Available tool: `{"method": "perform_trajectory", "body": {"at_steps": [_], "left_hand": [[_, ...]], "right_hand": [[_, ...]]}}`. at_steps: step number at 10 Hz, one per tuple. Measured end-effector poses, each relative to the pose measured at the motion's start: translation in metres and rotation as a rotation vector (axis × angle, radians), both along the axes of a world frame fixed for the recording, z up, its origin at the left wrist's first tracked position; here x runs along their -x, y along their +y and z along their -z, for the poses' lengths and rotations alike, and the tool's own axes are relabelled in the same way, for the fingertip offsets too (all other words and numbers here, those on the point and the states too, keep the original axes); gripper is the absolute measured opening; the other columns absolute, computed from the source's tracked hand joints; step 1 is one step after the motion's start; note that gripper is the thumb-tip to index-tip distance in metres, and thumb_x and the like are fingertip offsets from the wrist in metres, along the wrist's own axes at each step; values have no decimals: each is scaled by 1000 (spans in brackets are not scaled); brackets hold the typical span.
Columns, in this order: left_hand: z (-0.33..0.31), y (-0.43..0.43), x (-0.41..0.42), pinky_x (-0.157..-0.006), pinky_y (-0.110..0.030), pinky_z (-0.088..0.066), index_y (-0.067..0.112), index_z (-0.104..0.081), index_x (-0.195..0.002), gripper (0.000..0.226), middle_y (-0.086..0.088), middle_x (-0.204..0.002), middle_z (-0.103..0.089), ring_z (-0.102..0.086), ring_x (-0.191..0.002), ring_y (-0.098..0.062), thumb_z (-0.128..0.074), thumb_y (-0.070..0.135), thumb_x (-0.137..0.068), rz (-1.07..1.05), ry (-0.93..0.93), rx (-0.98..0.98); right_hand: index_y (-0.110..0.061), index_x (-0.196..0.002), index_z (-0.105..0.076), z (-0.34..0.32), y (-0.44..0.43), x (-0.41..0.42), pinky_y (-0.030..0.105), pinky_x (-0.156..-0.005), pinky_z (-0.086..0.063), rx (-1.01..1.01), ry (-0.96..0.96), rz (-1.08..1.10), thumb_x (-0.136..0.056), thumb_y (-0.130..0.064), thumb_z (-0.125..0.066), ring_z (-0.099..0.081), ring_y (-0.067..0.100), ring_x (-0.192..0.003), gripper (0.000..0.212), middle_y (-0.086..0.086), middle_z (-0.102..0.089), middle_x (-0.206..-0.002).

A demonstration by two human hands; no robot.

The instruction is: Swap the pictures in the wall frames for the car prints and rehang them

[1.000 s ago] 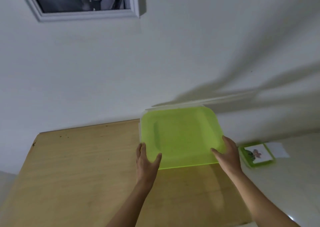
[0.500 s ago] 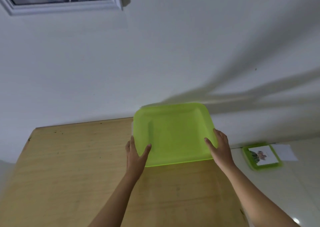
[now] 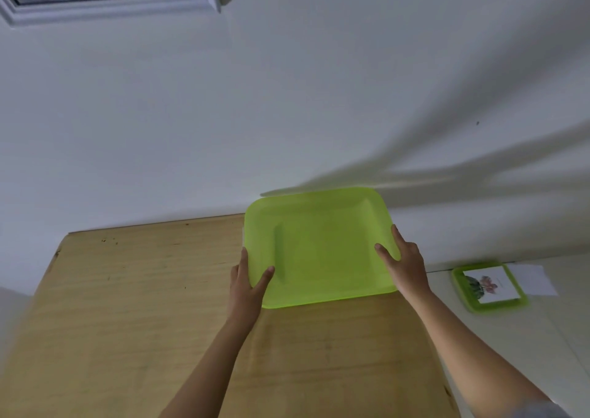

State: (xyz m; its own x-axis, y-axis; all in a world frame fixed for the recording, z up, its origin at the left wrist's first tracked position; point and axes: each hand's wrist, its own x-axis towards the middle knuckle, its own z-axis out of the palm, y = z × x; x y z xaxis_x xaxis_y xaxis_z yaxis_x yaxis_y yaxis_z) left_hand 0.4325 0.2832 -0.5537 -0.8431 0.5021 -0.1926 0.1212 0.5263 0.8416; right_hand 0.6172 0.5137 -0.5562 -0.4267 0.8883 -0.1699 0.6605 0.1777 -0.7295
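A large lime-green plastic tray lies bottom-up at the far edge of the wooden table, against the wall. My left hand grips its left edge, thumb on top. My right hand grips its right edge the same way. High on the wall at the upper left hangs a white picture frame with a dark print in it; only its lower part shows. A flower picture lies in a smaller green tray to the right, below table level.
A white sheet of paper lies beside the smaller tray on the pale surface to the right. The white wall rises directly behind the table. The table's left corner is rounded.
The tray and both hands have shifted slightly left and toward the wall. A clear rim seen behind the tray a second ago no longer shows. The view has tilted down a little.
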Motion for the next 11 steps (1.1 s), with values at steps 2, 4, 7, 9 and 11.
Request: {"method": "perform_trajectory", "body": {"at_steps": [2,4,7,9,11], "left_hand": [[1,2,10,-104,-33,-32,21,-13,-149,77,-9,-142,-33,-35,-130,-22,-59,35,-88,61,-29,-1],[-2,1,16,-106,-36,-31,21,-10,-149,79,-10,-145,-30,-33,-132,-24,-57,38,-88,108,-27,34],[-10,2,15,-103,-35,-33,18,-9,-149,82,-12,-141,-31,-35,-129,-26,-59,37,-88,124,-41,82],[-11,1,23,-105,-41,-36,14,-13,-147,87,-16,-142,-38,-40,-128,-29,-66,39,-83,151,-70,148],[-8,-1,32,-101,-29,-36,11,-13,-148,109,-17,-132,-45,-43,-125,-27,-57,66,-65,100,-88,176]], "right_hand": [[-29,-145,-24,5,1,0,40,-99,-36,18,-3,-6,-90,-45,-51,-44,32,-112,63,12,-42,-112],[-30,-145,-25,4,1,3,41,-97,-38,26,-33,0,-90,-45,-51,-43,35,-113,62,17,-42,-120],[-29,-146,-23,-6,-3,6,42,-95,-40,63,-76,13,-90,-46,-51,-43,37,-115,65,19,-40,-122],[-26,-147,-19,-14,-2,9,38,-91,-41,83,-178,-16,-91,-44,-50,-45,39,-115,66,23,-41,-124],[-27,-144,-28,1,5,4,45,-90,-48,-247,-129,59,-88,-66,-34,-61,38,-100,68,27,-56,-116]]}}
